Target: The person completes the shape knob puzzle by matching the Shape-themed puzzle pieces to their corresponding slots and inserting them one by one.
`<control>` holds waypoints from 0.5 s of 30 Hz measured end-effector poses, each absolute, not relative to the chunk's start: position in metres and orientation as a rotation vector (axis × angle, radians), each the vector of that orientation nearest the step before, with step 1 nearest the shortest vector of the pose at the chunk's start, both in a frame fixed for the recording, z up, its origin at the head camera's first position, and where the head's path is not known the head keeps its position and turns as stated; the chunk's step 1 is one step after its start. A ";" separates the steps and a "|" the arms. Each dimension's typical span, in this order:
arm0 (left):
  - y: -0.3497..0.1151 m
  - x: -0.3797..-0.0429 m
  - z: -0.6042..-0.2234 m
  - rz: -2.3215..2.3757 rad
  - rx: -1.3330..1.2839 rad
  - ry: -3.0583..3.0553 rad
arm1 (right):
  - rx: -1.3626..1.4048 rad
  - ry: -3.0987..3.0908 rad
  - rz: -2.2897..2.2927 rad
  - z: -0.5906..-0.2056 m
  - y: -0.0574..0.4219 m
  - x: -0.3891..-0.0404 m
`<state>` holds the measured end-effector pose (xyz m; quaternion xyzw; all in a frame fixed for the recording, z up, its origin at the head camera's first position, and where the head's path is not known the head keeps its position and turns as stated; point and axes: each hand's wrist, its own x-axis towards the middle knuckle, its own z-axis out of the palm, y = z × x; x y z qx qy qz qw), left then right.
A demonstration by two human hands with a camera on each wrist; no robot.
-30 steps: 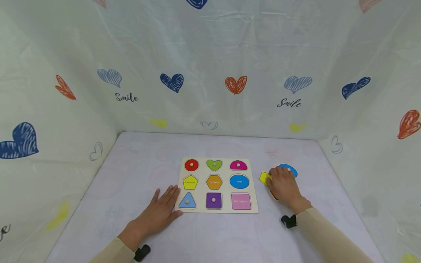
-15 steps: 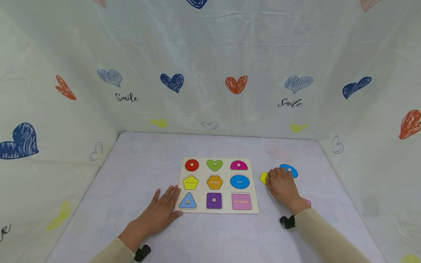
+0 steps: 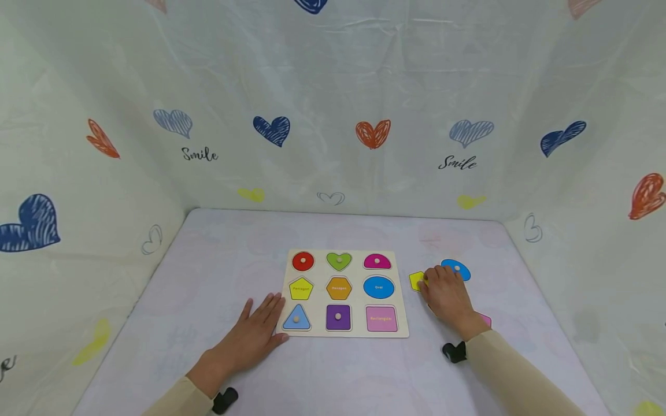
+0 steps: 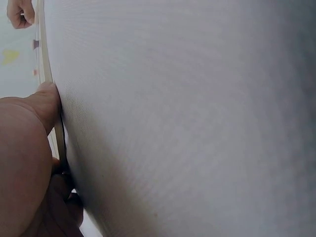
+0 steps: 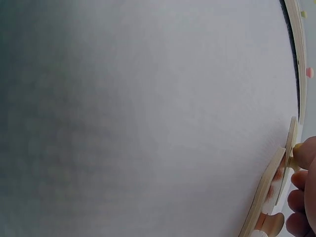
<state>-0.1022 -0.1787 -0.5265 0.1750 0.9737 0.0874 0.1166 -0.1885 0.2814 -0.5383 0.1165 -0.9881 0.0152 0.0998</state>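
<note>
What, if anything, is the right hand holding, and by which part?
The right hand seems to pinch the loose yellow piece by its knob; the fingers partly hide it.

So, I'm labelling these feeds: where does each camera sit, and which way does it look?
Head: worn on the head, facing forward and down over the puzzle board; left hand, right hand and both sleeves show.
Left wrist: on that wrist, looking low along the tabletop, picture turned sideways; left hand at left, right hand small in the upper-left corner.
Right wrist: on that wrist, looking across the tabletop toward knobbed pieces; right hand's fingers at the right edge.
Shared: head and left wrist show both hands.
</note>
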 end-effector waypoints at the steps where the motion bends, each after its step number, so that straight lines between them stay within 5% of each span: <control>1: -0.179 -0.103 -0.527 0.255 0.512 2.853 | 0.345 -2.921 0.042 -0.538 0.281 -0.189; 15: -0.178 -0.101 -0.524 0.265 0.508 2.847 | 0.322 -2.922 0.041 -0.539 0.278 -0.189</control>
